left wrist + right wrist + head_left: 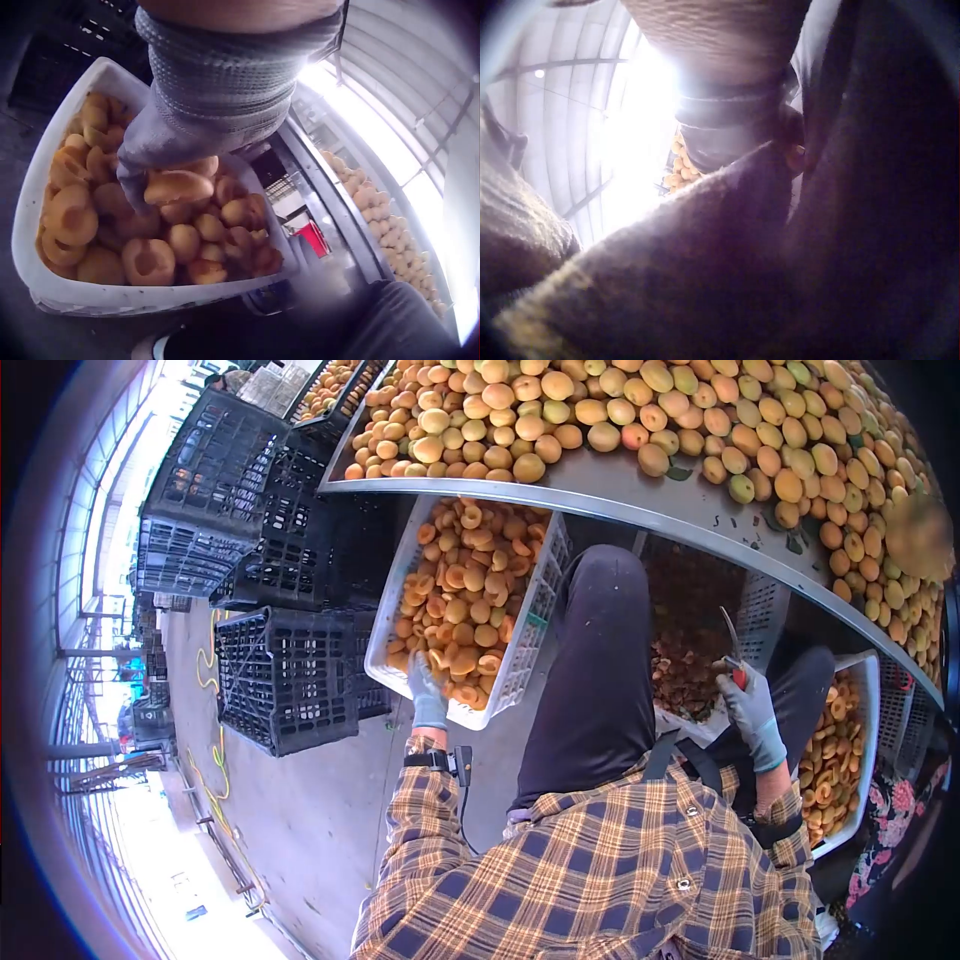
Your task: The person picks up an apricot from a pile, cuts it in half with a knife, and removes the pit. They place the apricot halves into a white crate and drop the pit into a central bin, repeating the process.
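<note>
My gloved left hand is at the near end of a white plastic crate full of halved, pitted apricots. In the left wrist view, an apricot half lies against the palm side of that hand, above the heap, with a finger bent down beside it; the other fingers are mostly hidden. My gloved right hand, over my right thigh, grips a knife by its red handle, the thin curved blade pointing up and away. The right wrist view shows mostly dark cloth and hides the knife.
Whole apricots cover a metal table ahead. Beneath its edge, between my knees, stands a crate with brown pits and scraps. Another white crate of halves is at the right. Black crates are stacked at the left.
</note>
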### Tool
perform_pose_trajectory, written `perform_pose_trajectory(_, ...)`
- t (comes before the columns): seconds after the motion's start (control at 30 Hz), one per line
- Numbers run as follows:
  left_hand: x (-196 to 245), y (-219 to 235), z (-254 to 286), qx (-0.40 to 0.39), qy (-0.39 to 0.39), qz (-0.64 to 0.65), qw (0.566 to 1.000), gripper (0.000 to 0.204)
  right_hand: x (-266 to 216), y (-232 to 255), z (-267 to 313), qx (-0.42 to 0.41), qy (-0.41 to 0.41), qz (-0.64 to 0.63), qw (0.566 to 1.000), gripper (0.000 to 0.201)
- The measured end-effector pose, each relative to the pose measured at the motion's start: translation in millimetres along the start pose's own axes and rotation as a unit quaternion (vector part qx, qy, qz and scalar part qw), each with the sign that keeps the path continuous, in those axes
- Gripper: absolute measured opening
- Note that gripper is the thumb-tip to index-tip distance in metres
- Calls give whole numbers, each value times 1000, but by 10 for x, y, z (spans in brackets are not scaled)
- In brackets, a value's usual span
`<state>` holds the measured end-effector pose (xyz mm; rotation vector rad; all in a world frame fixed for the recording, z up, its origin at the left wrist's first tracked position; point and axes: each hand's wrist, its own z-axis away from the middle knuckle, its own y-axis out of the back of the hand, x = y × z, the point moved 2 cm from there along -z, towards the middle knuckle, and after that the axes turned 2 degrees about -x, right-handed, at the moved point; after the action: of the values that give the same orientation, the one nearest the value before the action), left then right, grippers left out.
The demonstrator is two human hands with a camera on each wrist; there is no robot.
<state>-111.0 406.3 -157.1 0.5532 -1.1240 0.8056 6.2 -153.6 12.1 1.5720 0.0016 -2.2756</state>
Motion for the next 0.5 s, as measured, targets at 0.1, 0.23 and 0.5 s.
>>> perform_pose_trajectory(0.1, 364, -224, 376, 49, -9, 25, 998, 36, 72, 67, 23, 18, -14, -2, 1000, 21)
perform_pose_trajectory(0.23, 311, -50, 126, 112, -172, -182, 962, 26, 179, 115, 53, 71, 14, 6, 997, 24)
perform_pose_trajectory(0.5, 2042, -3273, 739, -252, -336, -159, 894, 21, 93, 111, 62, 69, 15, 41, 997, 31)
